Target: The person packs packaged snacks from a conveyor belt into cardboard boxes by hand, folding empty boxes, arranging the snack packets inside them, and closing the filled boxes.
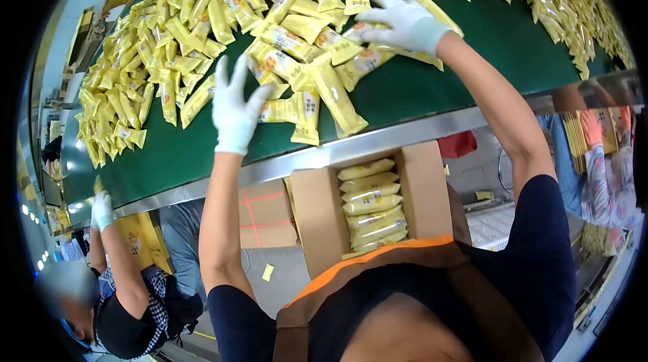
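Observation:
Both of my hands wear white gloves and reach over a heap of yellow snack packets point(283, 41) on the green conveyor belt point(418, 95). My left hand point(236, 109) is at the near edge of the heap, fingers spread, beside a few packets. Farther right, my right hand point(405, 24) lies over some packets with its fingers apart; its fingertips touch or nearly touch them. Between the hands, one packet point(335, 98) points toward me. Below the belt's edge an open cardboard box point(317, 203) holds a row of yellow packets point(371, 207).
A metal rail point(297, 163) edges the belt. Another packet heap point(560, 4) lies at right. A closed carton point(263, 213) stands left of the open box. At left a co-worker's gloved hand point(101, 210) is at the belt; a pink-gloved hand point(591, 129) shows at right.

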Motion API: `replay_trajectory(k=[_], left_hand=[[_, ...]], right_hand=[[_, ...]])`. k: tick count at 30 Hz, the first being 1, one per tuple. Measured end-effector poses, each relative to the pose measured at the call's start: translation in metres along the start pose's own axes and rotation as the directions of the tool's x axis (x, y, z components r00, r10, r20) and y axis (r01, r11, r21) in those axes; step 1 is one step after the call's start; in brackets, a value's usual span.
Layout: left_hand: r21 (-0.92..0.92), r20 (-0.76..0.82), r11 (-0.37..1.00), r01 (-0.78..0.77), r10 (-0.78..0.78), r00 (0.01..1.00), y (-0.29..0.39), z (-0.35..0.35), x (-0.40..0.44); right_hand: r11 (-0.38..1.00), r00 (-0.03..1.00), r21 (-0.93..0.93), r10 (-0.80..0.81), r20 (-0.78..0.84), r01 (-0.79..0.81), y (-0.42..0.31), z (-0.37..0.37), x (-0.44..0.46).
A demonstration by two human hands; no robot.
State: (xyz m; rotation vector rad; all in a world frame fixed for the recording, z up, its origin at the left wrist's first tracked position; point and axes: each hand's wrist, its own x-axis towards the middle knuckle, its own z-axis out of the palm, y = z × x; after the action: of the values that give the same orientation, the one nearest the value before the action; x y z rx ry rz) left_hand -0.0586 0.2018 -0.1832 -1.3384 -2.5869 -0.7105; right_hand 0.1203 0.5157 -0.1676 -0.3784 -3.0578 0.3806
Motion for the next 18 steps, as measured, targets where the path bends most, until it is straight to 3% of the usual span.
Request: replay_trajectory(k=[1,2,3,4,5,6,8,10,11,12,14,15,16,17,18], left_hand=[[-0.092,-0.032,0.996,-0.007,0.004,0.999,0.003,-0.012,-0.010],[-0.132,0.033,0.987,-0.094,0.099,0.995,-0.004,-0.024,-0.016],[-0.099,0.182,0.980,-0.170,0.186,0.966,-0.004,-0.030,-0.022],[-0.077,0.329,0.966,-0.247,0.258,0.908,0.003,-0.039,-0.023],[-0.006,0.384,0.963,-0.268,0.249,0.889,0.019,-0.037,-0.025],[0.150,0.356,0.907,-0.394,0.322,0.877,0.018,-0.029,-0.027],[0.222,0.436,0.919,-0.324,0.204,0.877,0.022,-0.025,-0.025],[0.021,0.351,0.998,-0.055,0.044,0.935,0.032,-0.035,-0.034],[-0.045,0.277,0.999,-0.015,0.027,0.961,0.027,-0.037,-0.040],[-0.282,0.170,0.954,0.099,-0.052,0.984,0.016,-0.025,-0.048],[-0.419,0.193,0.881,0.220,-0.150,0.970,0.062,-0.032,-0.033],[-0.289,0.256,0.922,0.257,-0.184,0.949,0.076,-0.025,-0.027],[-0.178,0.367,0.939,0.293,-0.213,0.906,0.081,-0.009,-0.021],[-0.056,0.330,0.983,0.178,-0.150,0.932,0.091,0.007,-0.021],[0.072,0.302,0.996,0.060,-0.080,0.950,0.098,0.019,-0.022]], right_hand=[[0.990,0.994,0.141,0.004,-0.105,0.011,0.008,-0.002,-0.018],[0.961,0.977,0.275,0.021,-0.214,0.039,0.014,-0.006,-0.035],[0.969,0.976,0.242,0.006,-0.219,0.048,0.023,0.000,-0.050],[0.973,0.987,0.168,0.152,0.049,-0.159,-0.002,-0.020,-0.063],[0.991,0.989,0.039,0.130,-0.071,-0.127,-0.002,-0.001,-0.072],[0.990,0.978,-0.093,0.089,-0.188,-0.108,0.000,0.028,-0.081],[0.985,0.959,0.086,0.168,-0.229,-0.152,0.012,0.043,-0.086],[0.937,0.940,0.282,0.270,-0.209,-0.207,0.020,0.038,-0.094],[0.934,0.924,0.294,0.284,-0.257,-0.205,0.020,0.026,-0.098],[0.953,0.933,0.275,0.208,-0.294,-0.125,0.019,0.012,-0.102],[0.964,0.912,0.217,-0.051,-0.408,0.151,0.006,0.001,-0.088],[0.935,0.850,0.121,-0.243,-0.468,0.334,-0.001,0.002,-0.070],[0.935,0.898,0.101,-0.291,-0.329,0.340,-0.012,0.000,-0.054],[0.907,0.840,0.022,-0.381,-0.386,0.421,-0.012,0.023,-0.032],[0.918,0.873,0.030,-0.366,-0.321,0.396,-0.021,0.029,-0.027]])
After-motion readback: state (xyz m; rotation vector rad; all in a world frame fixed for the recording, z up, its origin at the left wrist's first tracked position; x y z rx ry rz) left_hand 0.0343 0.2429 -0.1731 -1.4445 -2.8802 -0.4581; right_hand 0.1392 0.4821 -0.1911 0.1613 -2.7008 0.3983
